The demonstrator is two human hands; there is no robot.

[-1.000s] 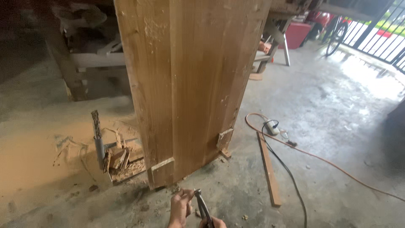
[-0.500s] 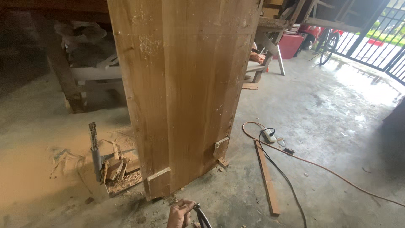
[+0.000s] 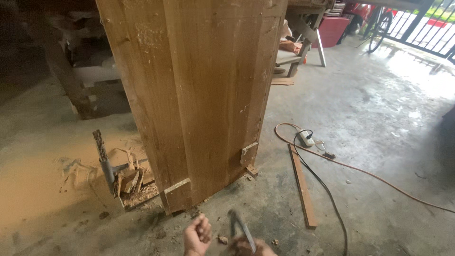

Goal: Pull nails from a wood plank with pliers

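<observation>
A tall panel of joined wooden boards (image 3: 204,95) stands upright on the concrete floor, with small wooden blocks at its lower corners (image 3: 176,188) (image 3: 248,152). My left hand (image 3: 197,235) is curled into a fist just in front of the panel's bottom edge, with nothing visible in it. My right hand (image 3: 253,248) is mostly cut off by the bottom of the frame and grips a dark metal hand tool (image 3: 240,227). The tool is blurred and points up toward the panel.
Wood scraps and a metal bar (image 3: 105,163) lie in sawdust at the panel's left. A thin wooden strip (image 3: 302,187), an orange cable (image 3: 360,170) and a white power strip (image 3: 306,139) are on the floor to the right. A workbench (image 3: 80,80) stands behind.
The view has shifted slightly toward the panel's base. My hands sit lower in the frame, and the tool is now blurred from motion in my right hand.
</observation>
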